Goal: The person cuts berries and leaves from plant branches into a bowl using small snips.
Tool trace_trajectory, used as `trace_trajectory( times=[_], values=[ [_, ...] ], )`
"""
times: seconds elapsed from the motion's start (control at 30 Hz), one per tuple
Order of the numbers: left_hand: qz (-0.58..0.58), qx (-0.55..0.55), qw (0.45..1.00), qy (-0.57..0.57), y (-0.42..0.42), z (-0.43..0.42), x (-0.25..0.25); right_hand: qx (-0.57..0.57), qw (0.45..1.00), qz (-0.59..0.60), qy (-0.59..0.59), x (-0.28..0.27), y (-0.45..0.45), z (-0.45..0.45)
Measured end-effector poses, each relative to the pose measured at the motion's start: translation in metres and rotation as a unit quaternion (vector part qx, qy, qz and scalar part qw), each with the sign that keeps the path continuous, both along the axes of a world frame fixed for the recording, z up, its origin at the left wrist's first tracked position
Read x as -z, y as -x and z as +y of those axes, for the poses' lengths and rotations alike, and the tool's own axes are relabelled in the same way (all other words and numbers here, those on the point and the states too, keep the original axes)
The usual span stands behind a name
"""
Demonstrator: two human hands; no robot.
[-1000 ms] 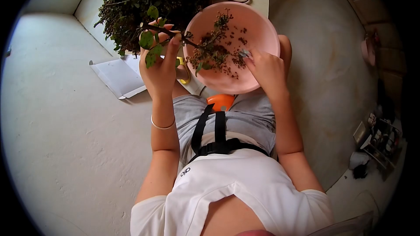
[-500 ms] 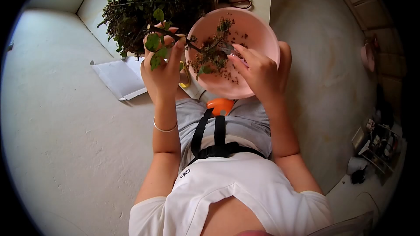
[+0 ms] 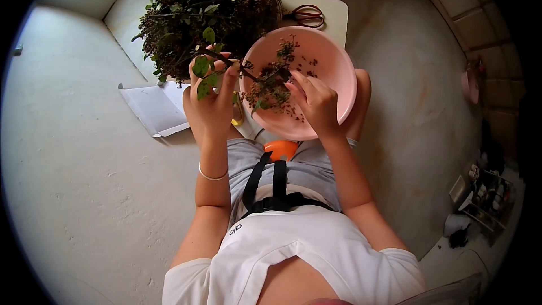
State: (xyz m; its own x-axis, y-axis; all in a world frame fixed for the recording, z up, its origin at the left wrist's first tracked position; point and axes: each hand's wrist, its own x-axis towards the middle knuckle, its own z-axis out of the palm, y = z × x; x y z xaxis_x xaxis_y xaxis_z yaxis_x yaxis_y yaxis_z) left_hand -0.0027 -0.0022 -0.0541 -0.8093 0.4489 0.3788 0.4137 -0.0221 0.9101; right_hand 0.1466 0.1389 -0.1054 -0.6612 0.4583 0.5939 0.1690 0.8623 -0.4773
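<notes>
My left hand (image 3: pixel 209 99) is closed around the dark stem of a cut branch (image 3: pixel 228 59), with a few green leaves hanging by its fingers. The branch's far end, thick with small brown berry clusters (image 3: pixel 276 82), reaches over a pink basin (image 3: pixel 333 110). At those clusters is my right hand (image 3: pixel 317 100), thumb and fingers drawn together. What lies between its fingertips is hidden. Loose berries (image 3: pixel 307 68) are scattered on the basin's inside. The basin sits by my knees, in front of my lap.
A big heap of berry-laden branches (image 3: pixel 209 17) fills the pale table's (image 3: pixel 333 8) left side. Red-handled scissors (image 3: pixel 307 16) lie behind the basin. A white open box (image 3: pixel 155 107) is at left, and a yellow-handled tool (image 3: pixel 239 114) shows beside my left wrist. An orange object (image 3: pixel 280 149) is between my thighs.
My right hand has shifted left along the berry clusters. A grey and pink item that showed at its fingers is no longer visible. The whole view has tilted slightly; my left hand keeps its grip.
</notes>
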Motion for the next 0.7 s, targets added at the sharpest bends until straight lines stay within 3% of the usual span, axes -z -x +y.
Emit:
trace_trajectory(
  times=[0.33, 0.4, 0.53, 0.7],
  values=[
    [0.049, 0.002, 0.999, -0.014, -0.004, 0.008, 0.010, 0.036, 0.999, -0.007, -0.016, 0.003, -0.001, -0.004],
    [0.050, -0.022, 0.993, -0.107, -0.007, 0.015, 0.012, 0.041, 0.999, -0.016, 0.003, 0.003, -0.004, -0.004],
    [0.022, -0.022, 0.995, -0.099, -0.007, 0.017, 0.010, 0.090, 0.994, -0.059, 0.024, 0.010, -0.010, 0.000],
    [0.136, 0.015, 0.987, -0.081, 0.006, 0.014, 0.021, 0.118, 0.990, -0.066, 0.050, 0.000, -0.029, 0.014]
  ],
)
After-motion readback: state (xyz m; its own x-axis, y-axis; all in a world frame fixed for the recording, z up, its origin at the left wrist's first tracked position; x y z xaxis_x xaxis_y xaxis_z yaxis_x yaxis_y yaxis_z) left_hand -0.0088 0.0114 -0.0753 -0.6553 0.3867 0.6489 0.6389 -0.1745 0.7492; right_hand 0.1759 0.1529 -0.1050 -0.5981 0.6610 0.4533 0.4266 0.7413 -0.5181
